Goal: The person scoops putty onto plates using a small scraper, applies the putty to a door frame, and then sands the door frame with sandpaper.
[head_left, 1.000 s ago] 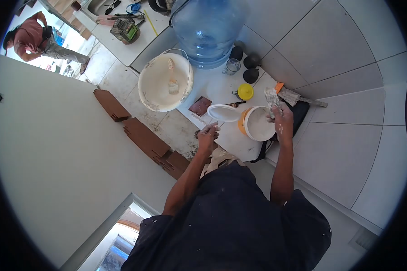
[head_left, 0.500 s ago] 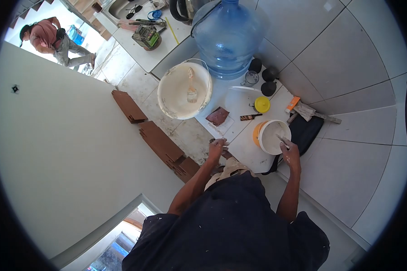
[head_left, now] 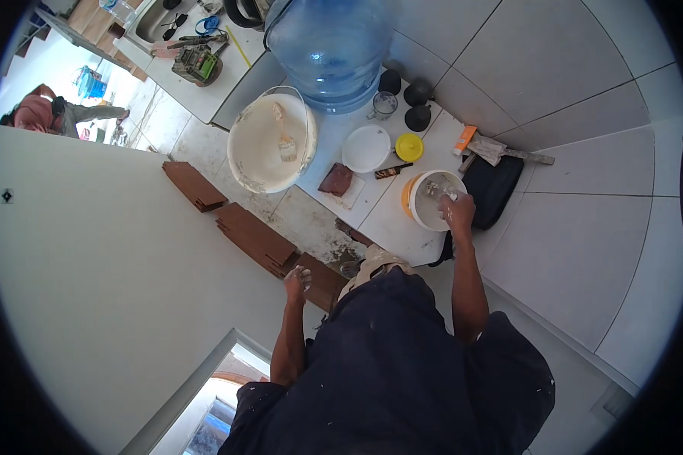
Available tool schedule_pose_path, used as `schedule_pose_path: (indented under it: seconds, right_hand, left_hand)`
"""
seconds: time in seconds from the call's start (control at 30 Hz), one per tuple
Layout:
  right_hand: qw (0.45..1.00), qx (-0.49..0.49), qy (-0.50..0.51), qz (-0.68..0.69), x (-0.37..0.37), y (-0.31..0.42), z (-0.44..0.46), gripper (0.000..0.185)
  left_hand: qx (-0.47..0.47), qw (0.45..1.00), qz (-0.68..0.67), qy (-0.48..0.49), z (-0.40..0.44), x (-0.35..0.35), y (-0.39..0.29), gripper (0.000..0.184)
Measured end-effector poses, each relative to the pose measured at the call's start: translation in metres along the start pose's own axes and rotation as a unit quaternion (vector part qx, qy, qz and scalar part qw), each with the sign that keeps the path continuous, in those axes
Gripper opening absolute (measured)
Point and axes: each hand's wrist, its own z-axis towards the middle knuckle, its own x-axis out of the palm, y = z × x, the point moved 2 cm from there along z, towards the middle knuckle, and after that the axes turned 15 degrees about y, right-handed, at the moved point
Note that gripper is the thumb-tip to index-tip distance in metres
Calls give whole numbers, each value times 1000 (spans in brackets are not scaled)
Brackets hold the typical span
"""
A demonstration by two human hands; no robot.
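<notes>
My right hand (head_left: 457,212) reaches over the rim of a small white bucket with an orange side (head_left: 428,214), its fingers closed on a putty knife that is mostly hidden by the hand. Whitish paste coats the inside of this bucket. My left hand (head_left: 298,283) hangs away from the table, beside the brown boards, with fingers loosely curled and apart and pale residue on them; nothing shows in it. Near the bucket are a yellow lid (head_left: 409,147), a white round lid (head_left: 366,149), a dark-handled tool (head_left: 393,171) and a folded brown sandpaper piece (head_left: 335,180).
A large white bucket (head_left: 239,152) with a brush inside stands left of the table. Behind it are a blue water jug (head_left: 330,57), black cups (head_left: 417,117) and a glass mug (head_left: 384,105). Brown boards (head_left: 254,235) lie along the wall. Another person (head_left: 42,114) bends at far left.
My right hand has gone further into the small bucket with the putty knife. My left hand has moved left and down, away from the table. The view has shifted, and the other person bends lower.
</notes>
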Motion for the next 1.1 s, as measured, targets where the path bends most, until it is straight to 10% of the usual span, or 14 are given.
schedule_pose_path:
  seconds: [0.63,1.1]
  right_hand:
    - [877,137,147,437,31,-51,54,14]
    - [827,2,237,510,-8,-6,-10,14]
  left_hand:
    - [-25,999,22,-18,-9,-9,17,19]
    - [16,999,3,-49,-11,-32,36,22]
